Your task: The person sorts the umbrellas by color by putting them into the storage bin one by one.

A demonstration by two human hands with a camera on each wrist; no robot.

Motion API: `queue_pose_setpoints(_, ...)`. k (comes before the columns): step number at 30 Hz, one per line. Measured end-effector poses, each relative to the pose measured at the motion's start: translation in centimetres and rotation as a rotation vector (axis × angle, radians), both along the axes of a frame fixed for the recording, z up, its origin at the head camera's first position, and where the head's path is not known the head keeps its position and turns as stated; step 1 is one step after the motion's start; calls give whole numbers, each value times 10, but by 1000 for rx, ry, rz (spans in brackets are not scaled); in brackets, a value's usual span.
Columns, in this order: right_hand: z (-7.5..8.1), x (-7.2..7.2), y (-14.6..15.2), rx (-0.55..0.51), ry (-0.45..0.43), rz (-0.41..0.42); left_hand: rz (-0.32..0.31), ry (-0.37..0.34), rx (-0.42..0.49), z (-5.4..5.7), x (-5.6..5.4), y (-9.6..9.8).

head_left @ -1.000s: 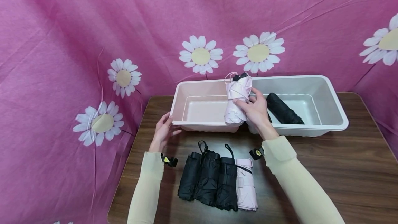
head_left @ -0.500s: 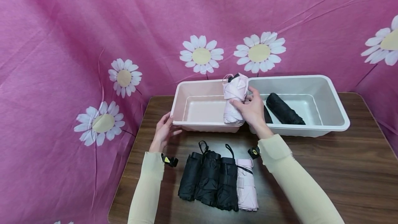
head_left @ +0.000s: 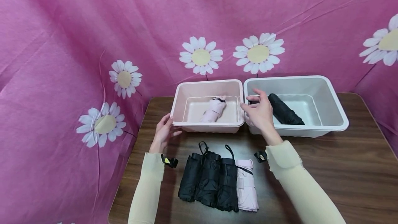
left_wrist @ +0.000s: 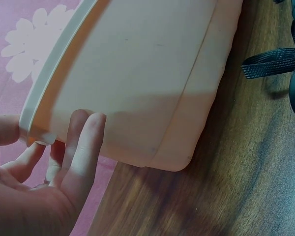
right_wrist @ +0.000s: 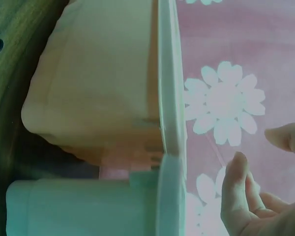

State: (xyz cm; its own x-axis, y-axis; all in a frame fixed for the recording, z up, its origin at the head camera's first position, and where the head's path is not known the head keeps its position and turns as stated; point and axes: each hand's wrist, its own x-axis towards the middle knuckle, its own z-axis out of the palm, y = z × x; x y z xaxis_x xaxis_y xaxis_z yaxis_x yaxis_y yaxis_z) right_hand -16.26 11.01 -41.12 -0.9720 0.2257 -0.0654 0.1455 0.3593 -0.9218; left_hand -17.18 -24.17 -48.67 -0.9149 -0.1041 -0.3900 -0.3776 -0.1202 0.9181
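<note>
My left hand grips the left front corner of the pink bin, thumb at the rim and fingers below it. Inside that bin a folded light pink umbrella lies aslant on the floor. Over the near-left end of the light grey bin, beside the pink bin's right rim, is my right hand. Its thumb and fingers are spread apart with nothing between them. A folded black umbrella lies in the grey bin; another dark one is mostly hidden behind my right hand.
Three folded black umbrellas and one light pink umbrella lie side by side on the wooden table, in front of the bins. A pink cloth with daisies hangs right behind the bins.
The light pink umbrella has left my right hand and dropped into the pink bin. My right hand has opened and moved right, toward the grey bin. The left hand has stayed at its corner.
</note>
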Motion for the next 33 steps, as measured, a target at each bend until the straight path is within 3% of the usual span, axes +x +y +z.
queue_pose_setpoints(21,-1,41,34,-19,64,173,20,22,24,0,2,4)
queue_pose_setpoints(33,-27,64,37,30,-8,287,11,17,24,1,3,4)
